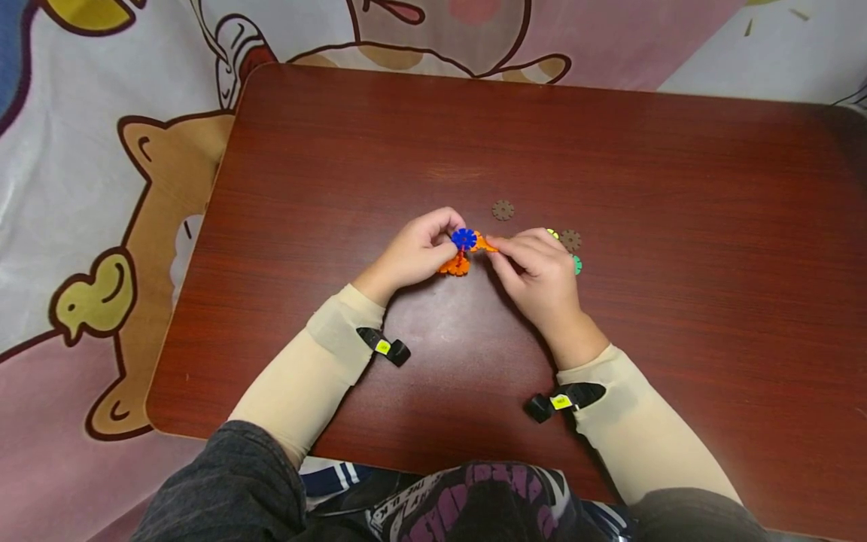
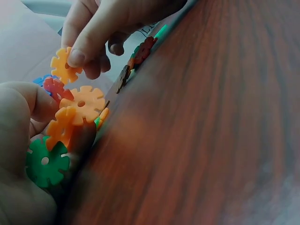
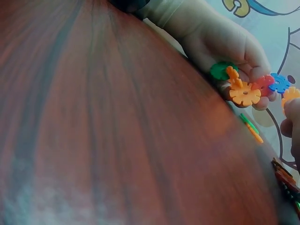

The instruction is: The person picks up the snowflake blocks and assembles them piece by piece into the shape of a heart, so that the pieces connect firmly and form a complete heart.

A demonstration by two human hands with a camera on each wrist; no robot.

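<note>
Joining of slotted plastic discs above a dark red table, as seen by a bystander. The left hand is closed about a small chain, thumb and finger pinching near its red disc; a green disc lies at the palm end and a blue disc projects at the other. The right hand pinches a single orange disc between thumb and fingers, its edge just beside or against the blue one; whether any slots are engaged cannot be told. The likeliest fault is misalignment: should the two slots meet at a slant, pressure would probably make the orange disc skid off the blue rim and drop to the table. A second weakness seems to be the joint between blue and red, since the blue disc stands out past the left hand's pinch; a twisting push could work that joint loose. Too tight a squeeze near the palm might likewise skew the green end. Finally, a brown disc, a light green disc and a yellow piece lie close beside the right hand, where a sideways slip could scatter them.
</note>
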